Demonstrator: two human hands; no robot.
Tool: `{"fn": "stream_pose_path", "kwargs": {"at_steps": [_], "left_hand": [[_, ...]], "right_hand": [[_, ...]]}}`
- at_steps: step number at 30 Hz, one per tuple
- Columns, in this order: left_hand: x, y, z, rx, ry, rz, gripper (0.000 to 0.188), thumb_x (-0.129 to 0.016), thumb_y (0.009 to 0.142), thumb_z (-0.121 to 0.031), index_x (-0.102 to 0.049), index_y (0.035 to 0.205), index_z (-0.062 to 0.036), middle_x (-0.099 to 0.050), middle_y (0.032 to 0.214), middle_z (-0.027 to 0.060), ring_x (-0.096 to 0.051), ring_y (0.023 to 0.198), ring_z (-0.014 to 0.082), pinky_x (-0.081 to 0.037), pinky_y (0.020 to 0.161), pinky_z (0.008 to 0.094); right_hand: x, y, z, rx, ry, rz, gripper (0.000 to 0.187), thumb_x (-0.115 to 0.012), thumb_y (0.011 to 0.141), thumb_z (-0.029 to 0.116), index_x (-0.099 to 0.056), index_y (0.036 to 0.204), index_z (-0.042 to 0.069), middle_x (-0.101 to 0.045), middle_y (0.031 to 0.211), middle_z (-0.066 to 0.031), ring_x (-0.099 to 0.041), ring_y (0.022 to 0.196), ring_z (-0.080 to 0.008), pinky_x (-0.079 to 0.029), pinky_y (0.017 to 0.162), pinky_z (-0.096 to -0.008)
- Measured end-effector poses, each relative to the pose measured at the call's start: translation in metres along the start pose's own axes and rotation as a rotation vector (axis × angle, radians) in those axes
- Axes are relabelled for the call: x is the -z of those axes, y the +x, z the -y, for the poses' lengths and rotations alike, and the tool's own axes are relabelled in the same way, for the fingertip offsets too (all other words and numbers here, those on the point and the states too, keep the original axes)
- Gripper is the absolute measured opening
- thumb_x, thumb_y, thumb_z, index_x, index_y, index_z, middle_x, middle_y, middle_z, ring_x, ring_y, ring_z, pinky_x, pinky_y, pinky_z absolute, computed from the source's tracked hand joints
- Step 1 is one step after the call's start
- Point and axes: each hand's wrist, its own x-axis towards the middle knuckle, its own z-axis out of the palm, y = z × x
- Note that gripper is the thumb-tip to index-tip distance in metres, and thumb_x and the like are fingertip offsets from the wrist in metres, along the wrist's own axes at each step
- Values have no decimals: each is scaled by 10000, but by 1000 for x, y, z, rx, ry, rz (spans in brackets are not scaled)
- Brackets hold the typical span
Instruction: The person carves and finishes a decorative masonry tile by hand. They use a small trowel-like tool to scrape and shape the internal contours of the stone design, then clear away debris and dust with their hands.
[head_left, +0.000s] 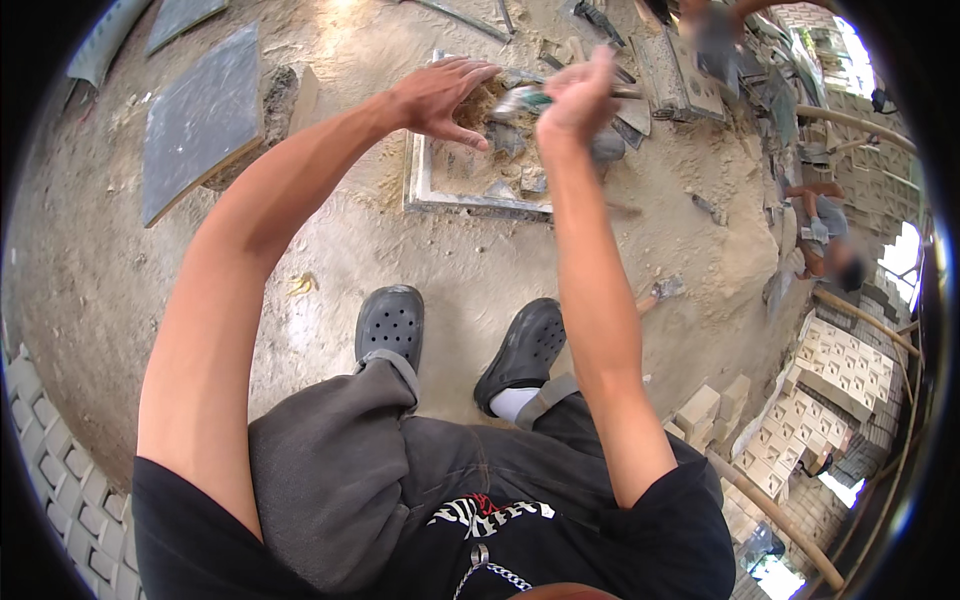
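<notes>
Palm down with fingers spread, my left hand (440, 100) is over the left side of a shallow, pale-rimmed square frame (478, 205) on the ground. Sandy material (455, 160) and several broken grey pieces (508, 142) lie inside it. Above the frame's right side, my right hand (578, 105) is closed around a short-handled hand tool (522, 100). Motion smears its light, partly green head, so I cannot tell its exact kind. The tool's end points toward my left hand, and its handle shows past my right fist.
Dark slabs (205, 120) lean at the left. A tool with a wooden handle (660, 290) lies on the ground near my right forearm. Boards and scrap (680, 75) are piled at the far right. Pale bricks (800, 420) stack on the right, where another person (828, 225) is bent over.
</notes>
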Motion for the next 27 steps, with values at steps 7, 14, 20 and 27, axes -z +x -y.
{"fn": "stream_pose_path", "kwargs": {"at_steps": [7,14,20,27], "left_hand": [[-10,-3,2,40,-30,-17,1215,-618,664,-828,-225,1501,-40,-439,1432,234,-403,1354,372,-280,1188,443],[2,-1,-10,108,-62,104,1198,-591,704,-817,-201,1505,-15,-451,1420,240,-419,1345,365,-275,1191,427],[-18,-3,-1,75,110,-163,1262,-473,731,-866,-91,1513,48,-222,1559,226,-182,1467,327,-141,1230,399],[-12,-1,-16,272,334,-13,1348,-334,702,-944,-100,1484,129,-137,1574,268,-84,1490,335,-83,1230,406]], "right_hand": [[-16,13,28,-90,64,26,417,-536,908,224,-383,524,171,-411,430,-15,-397,362,-150,-361,425,-320],[-15,23,-3,-142,50,175,425,-486,905,233,-356,503,186,-310,409,8,-315,369,-131,-299,416,-333],[-22,25,-4,-79,-52,200,470,-455,918,245,-322,473,178,-319,398,-8,-311,359,-151,-311,424,-327],[-16,46,-14,-151,120,337,396,-516,921,205,-414,544,144,-408,465,18,-364,374,-120,-283,377,-289]]}}
